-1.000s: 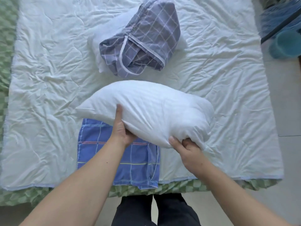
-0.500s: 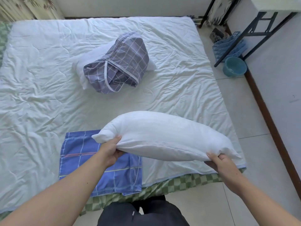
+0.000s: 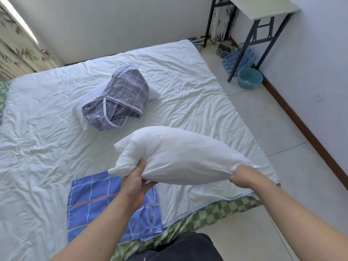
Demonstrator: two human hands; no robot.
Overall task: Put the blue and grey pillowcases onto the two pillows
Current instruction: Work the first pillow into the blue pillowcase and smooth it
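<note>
A bare white pillow hangs above the near part of the bed, held at both ends. My left hand grips its left end from below. My right hand grips its right end. The blue checked pillowcase lies flat on the white quilt at the near edge, partly under my left hand. Farther back, the grey checked pillowcase lies crumpled on top of a second white pillow.
The bed's near edge shows a green checked sheet. To the right is tiled floor with a black-legged table, a teal basin and a blue basket. A patterned curtain hangs at the left.
The pillow has been lifted higher and swung to the right, its long side turned toward me. My hands slid out to its two ends. My view rose and took in more of the room.
</note>
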